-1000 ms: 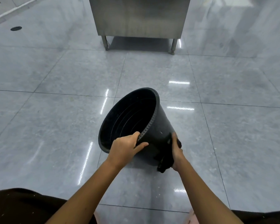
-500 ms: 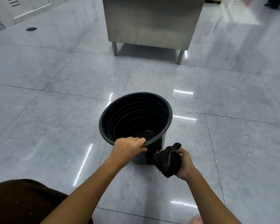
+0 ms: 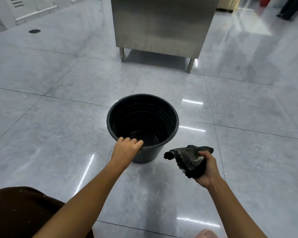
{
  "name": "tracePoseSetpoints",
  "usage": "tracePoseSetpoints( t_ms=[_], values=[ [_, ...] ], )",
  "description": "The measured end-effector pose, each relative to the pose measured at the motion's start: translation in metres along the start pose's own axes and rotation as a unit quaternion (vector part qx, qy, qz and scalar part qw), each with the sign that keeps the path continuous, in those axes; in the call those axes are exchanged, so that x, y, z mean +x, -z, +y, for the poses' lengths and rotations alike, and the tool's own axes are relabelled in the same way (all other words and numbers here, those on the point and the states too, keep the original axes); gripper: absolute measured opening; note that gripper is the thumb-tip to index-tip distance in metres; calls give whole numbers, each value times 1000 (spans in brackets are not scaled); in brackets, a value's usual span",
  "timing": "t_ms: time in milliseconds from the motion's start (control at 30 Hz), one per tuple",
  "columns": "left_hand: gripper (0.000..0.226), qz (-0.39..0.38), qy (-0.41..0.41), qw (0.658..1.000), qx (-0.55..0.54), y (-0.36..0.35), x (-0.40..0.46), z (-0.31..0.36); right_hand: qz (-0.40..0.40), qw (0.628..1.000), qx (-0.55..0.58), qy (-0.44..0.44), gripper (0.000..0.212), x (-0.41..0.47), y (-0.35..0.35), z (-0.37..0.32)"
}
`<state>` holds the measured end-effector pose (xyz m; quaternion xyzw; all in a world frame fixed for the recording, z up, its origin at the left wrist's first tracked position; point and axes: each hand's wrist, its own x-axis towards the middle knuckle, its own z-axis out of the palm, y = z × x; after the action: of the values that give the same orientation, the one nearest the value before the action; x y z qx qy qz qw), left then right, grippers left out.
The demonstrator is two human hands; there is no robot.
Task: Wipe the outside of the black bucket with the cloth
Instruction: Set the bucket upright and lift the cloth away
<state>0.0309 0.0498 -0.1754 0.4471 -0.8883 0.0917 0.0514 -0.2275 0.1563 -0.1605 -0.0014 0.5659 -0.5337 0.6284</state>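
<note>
Since a second ago the black bucket (image 3: 145,152) went from tipped toward my left to upright on the tiled floor (image 3: 58,134), and my right hand (image 3: 206,168) came off its wall. Left hand (image 3: 127,147) clamps the near rim at about 7 o'clock of the opening, fingers hooked over it, probably so the bucket stays put. Right hand is closed round the bunched dark cloth (image 3: 187,159), clear of the bucket, at its 4 o'clock, likely to re-bunch it. Steel cabinet (image 3: 162,23) sits well off at 12 o'clock. Wiping looks paused, maybe done.
</note>
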Motion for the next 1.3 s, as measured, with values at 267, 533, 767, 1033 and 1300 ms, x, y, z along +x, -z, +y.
tracePoseSetpoints(
  t_ms=[267,533,767,1033,1300],
  values=[
    [52,41,52,912,-404,50,15,62,36,973,-217,72,36,-18,-30,-30],
    [32,-139,231,578,-770,84,30,120,-17,902,-394,175,31,-52,-65,-31],
    [41,-75,367,453,-809,85,29,101,13,918,-337,208,39,-57,-59,-32],
    [38,-73,284,476,-829,120,41,74,-49,945,-265,185,74,-65,-53,-34],
    [34,-33,254,550,-795,124,62,51,-180,968,-59,164,32,-56,-55,-41]
  ],
)
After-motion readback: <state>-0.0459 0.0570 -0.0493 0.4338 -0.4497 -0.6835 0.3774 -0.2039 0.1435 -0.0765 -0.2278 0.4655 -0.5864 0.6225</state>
